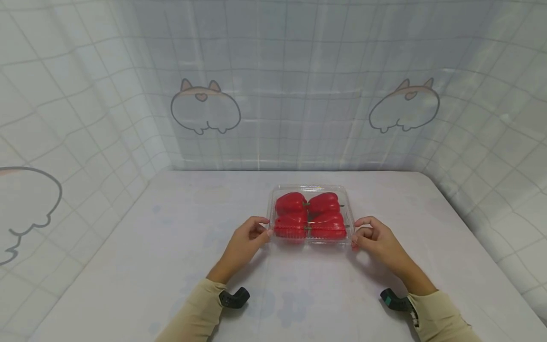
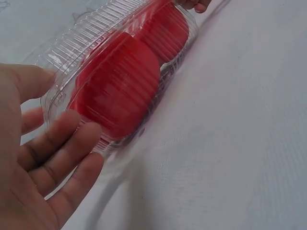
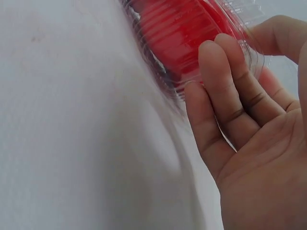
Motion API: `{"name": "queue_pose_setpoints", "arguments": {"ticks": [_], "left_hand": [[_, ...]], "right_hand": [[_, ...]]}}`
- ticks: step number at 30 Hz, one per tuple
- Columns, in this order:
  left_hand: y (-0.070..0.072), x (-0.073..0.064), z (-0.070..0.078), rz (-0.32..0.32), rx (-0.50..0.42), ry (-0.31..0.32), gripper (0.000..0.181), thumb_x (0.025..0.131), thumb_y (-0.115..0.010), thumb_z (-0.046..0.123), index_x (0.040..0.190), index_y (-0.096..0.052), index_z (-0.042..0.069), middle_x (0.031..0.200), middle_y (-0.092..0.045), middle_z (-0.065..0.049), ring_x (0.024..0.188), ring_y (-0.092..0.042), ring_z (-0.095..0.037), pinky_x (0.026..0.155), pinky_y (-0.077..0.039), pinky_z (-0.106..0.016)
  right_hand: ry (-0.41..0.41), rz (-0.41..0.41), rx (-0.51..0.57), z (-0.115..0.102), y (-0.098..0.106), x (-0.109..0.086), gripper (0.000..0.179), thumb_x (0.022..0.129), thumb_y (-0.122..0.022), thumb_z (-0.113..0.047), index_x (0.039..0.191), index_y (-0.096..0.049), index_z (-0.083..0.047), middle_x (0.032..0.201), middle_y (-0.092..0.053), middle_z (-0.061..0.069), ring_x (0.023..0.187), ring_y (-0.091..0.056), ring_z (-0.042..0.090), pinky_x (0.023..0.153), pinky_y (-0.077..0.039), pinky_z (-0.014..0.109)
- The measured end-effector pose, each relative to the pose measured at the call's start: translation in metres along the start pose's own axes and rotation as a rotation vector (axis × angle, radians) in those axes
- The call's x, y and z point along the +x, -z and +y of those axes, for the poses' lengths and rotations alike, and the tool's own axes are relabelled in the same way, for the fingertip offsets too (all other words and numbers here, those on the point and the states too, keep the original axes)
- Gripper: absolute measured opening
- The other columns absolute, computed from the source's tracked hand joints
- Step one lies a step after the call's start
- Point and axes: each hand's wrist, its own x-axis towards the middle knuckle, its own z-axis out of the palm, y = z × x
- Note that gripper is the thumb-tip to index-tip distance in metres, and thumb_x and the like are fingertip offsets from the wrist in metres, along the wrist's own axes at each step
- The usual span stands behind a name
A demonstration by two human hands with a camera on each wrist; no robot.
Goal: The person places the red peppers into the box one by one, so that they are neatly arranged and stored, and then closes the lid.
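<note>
A clear plastic clamshell box (image 1: 309, 188) with its lid down lies across the middle of the table. Several red bell peppers (image 1: 290, 204) with green stems fill it in two rows. My left hand (image 1: 245, 243) grips the box's left front corner; in the left wrist view the thumb is at the rim and the fingers curl against the side. At the opposite corner, my right hand (image 1: 379, 242) pinches the rim, thumb toward the front. The right wrist view shows its fingertips against the ribbed plastic wall (image 3: 211, 28).
The white table (image 1: 171, 266) has faint bluish patterns. Behind it and on both sides hang grid-patterned curtains (image 1: 303, 85) with cartoon animal drawings. A dark strap-on device (image 1: 234, 298) sits on the left wrist, and another device (image 1: 395, 300) on the right.
</note>
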Motion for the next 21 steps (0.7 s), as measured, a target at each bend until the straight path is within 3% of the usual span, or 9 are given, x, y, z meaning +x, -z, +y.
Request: {"name": "queue_pose_setpoints", "arguments": {"ticks": [4, 11, 13, 21], "left_hand": [[-0.0004, 0.0005, 0.0018, -0.034, -0.089, 0.040, 0.034, 0.094, -0.072, 0.024, 0.124, -0.061, 0.013, 0.086, -0.067, -0.003, 0.081, -0.069, -0.021, 0.071, -0.054, -0.032], [-0.0012, 0.0009, 0.0066, -0.086, -0.236, 0.099, 0.037, 0.097, -0.066, 0.010, 0.130, -0.052, 0.002, 0.088, -0.068, -0.009, 0.089, -0.071, -0.024, 0.086, -0.057, -0.041], [-0.0016, 0.0015, 0.0030, -0.093, -0.264, 0.090, 0.036, 0.097, -0.065, 0.009, 0.130, -0.052, 0.004, 0.089, -0.068, -0.010, 0.090, -0.072, -0.024, 0.086, -0.058, -0.036], [-0.0052, -0.0002, 0.0039, -0.068, -0.215, 0.030, 0.031, 0.096, -0.061, 0.002, 0.126, -0.052, 0.004, 0.086, -0.067, -0.009, 0.086, -0.070, -0.022, 0.079, -0.057, -0.033]], "right_hand": [[-0.007, 0.012, 0.009, 0.0015, -0.0008, 0.0010, 0.034, 0.098, -0.063, -0.006, 0.123, -0.045, 0.006, 0.089, -0.068, 0.020, 0.076, -0.067, 0.023, 0.077, -0.057, 0.027], [-0.048, 0.044, 0.025, 0.0007, -0.0038, 0.0026, 0.031, 0.098, -0.060, -0.003, 0.122, -0.044, 0.007, 0.090, -0.067, 0.021, 0.077, -0.068, 0.020, 0.077, -0.058, 0.027], [-0.060, 0.050, 0.035, -0.0013, -0.0053, 0.0027, 0.031, 0.098, -0.060, -0.002, 0.122, -0.043, 0.007, 0.090, -0.066, 0.022, 0.078, -0.068, 0.019, 0.077, -0.058, 0.026], [-0.110, 0.060, 0.121, -0.0062, -0.0078, 0.0037, 0.033, 0.099, -0.058, -0.001, 0.125, -0.039, 0.009, 0.092, -0.065, 0.020, 0.079, -0.068, 0.019, 0.078, -0.058, 0.028]]}}
